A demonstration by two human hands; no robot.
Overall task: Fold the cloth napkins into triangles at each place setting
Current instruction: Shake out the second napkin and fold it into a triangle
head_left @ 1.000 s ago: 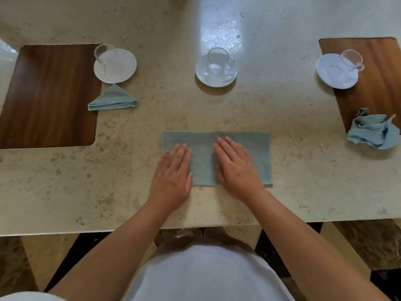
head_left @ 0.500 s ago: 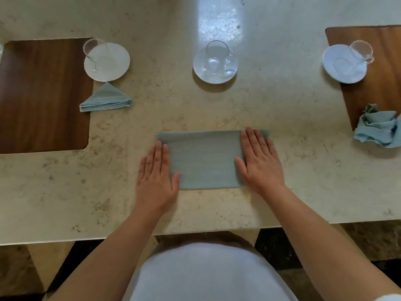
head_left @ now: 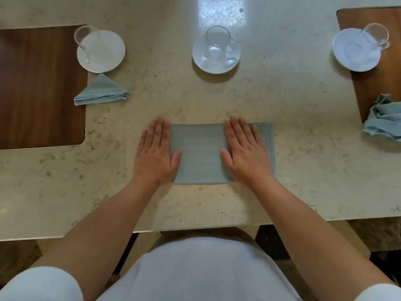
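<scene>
A pale blue napkin (head_left: 200,153) lies flat as a rectangle on the marble table in front of me. My left hand (head_left: 155,151) presses flat on its left end, fingers straight, partly over the bare table. My right hand (head_left: 245,152) lies flat on its right part, with a strip of cloth showing beyond it. A second blue napkin (head_left: 102,91), folded into a triangle, sits at the left place setting. A third napkin (head_left: 384,120) lies crumpled at the right edge.
Three white saucers with glass cups stand along the back: left (head_left: 101,51), middle (head_left: 216,53), right (head_left: 358,49). Dark wooden placemats lie at the left (head_left: 39,88) and right (head_left: 373,81). The table's front edge (head_left: 195,230) runs just below my forearms.
My hands slid apart from the napkin's middle to its ends, smoothing it. My left hand has since moved further up along the left end, and the right has drawn slightly inward.
</scene>
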